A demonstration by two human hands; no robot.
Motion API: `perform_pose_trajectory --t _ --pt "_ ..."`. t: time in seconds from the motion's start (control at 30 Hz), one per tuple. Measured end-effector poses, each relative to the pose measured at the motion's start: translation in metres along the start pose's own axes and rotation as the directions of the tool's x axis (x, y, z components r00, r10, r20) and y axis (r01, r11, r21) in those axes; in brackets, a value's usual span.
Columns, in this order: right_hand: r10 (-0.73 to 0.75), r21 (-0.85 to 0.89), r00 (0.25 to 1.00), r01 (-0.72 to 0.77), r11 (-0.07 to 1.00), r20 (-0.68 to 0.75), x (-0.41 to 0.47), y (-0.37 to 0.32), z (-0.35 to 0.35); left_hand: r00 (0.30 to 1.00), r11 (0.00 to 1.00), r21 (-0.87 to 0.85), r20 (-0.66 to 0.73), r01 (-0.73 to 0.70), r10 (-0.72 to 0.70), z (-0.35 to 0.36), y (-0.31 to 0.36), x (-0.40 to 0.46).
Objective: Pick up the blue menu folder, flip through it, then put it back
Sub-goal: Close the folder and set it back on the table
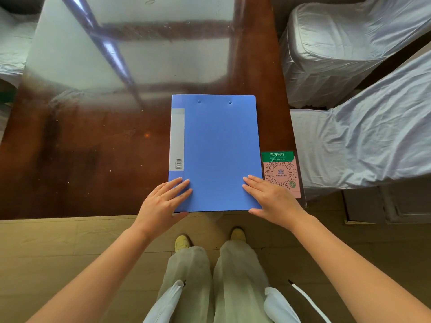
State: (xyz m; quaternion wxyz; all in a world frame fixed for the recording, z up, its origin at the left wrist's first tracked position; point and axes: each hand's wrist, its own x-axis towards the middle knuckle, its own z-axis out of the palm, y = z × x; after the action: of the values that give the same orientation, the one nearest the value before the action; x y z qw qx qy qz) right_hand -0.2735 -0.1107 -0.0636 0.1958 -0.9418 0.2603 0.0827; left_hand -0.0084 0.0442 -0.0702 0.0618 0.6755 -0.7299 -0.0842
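Head view, looking down. We see the table point(81, 148), dark brown and glossy, with window reflections across its far part. Left of both hands, its surface is bare wood.

Our left hand point(163, 201) lies flat, fingers point(179, 186) spread and extended on the near left corner of the folder point(219, 148); the thumb sits at the folder's near edge, at the table's rim. The hand is not closed around anything: it presses palm-down, the fingers only loosely apart.

Between the two hands we see the bare blue cover. The folder is closed and lies flat on the table, near its front edge, spine to the left. Beyond the left fingertips, a grey spine label point(177, 138) with a barcode runs along the spine. Two rivets point(199, 101) show at the far end, well away from either hand.

Our right hand point(270, 197) also lies flat, palm-down, fingers straight on the near right corner of the folder, the thumb at the near edge. It too grips nothing. Its outer side overlaps a QR card point(281, 171), pink with a green header, which lies just beside the folder's right edge.

Right of that hand, off the table, stand two chairs point(349, 54) in pale fabric covers. Below the hands we see light trousers point(191, 276), yellow shoes point(182, 242) and a wood-look floor point(46, 252).
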Motion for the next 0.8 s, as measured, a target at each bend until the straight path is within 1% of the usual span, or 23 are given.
perform_pose_trajectory --t 0.4,0.8 --pt "-0.005 0.000 0.999 0.005 1.000 -0.037 -0.0024 0.0007 0.0003 0.999 1.000 -0.012 0.035 0.004 -0.004 0.0013 -0.0017 0.0022" --pt "-0.010 -0.013 0.999 0.009 1.000 -0.047 -0.0028 -0.0005 -0.0016 1.000 1.000 -0.013 -0.003 0.000 0.000 0.0064 0.0024 -0.0004"
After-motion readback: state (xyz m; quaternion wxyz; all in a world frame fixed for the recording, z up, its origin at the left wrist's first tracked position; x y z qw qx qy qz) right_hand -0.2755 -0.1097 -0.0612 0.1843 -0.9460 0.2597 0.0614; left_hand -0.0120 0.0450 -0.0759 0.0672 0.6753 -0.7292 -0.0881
